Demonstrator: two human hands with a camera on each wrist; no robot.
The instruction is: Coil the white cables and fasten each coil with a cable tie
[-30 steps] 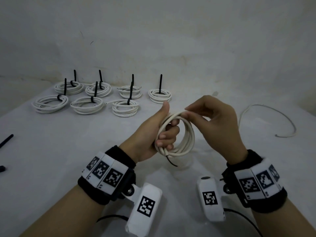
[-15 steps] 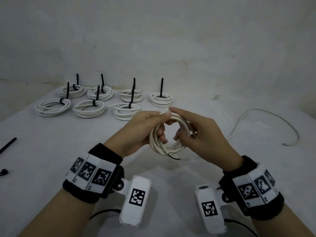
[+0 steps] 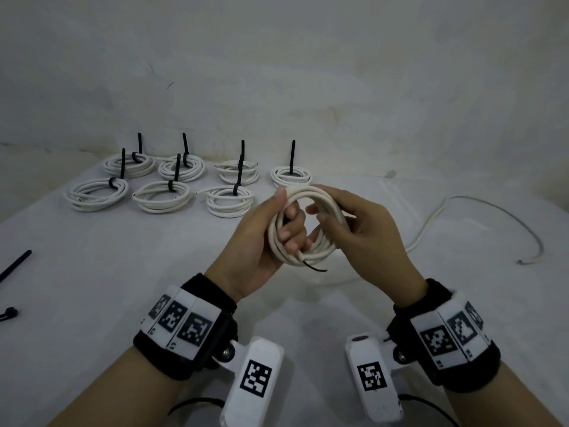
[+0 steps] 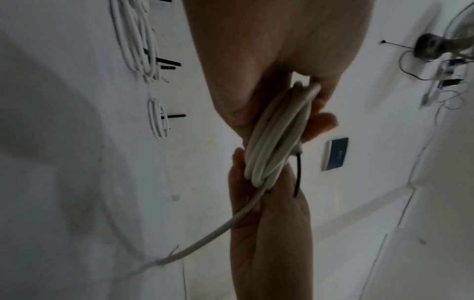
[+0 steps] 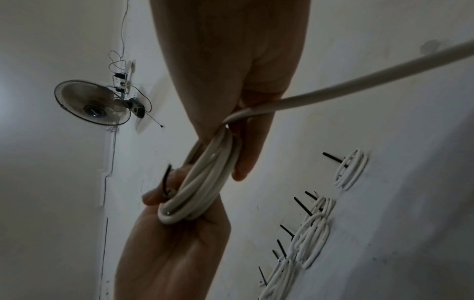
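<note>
Both hands, left hand (image 3: 258, 238) and right hand (image 3: 366, 232), grip one cable coil (image 3: 303, 257).

The table (image 3: 92, 272) had a plain white cover. Seven tied coils (image 3: 161, 195) of white cable sat on it up around 11 o'clock in two rows, each with a black cable tie (image 3: 292, 155) poking up. A loose white cable (image 3: 498, 211) trailed across the top at about 2 o'clock. Over at 9 o'clock lay a spare black tie (image 3: 15, 265), with a small black bit (image 3: 10, 312) near it.
</note>
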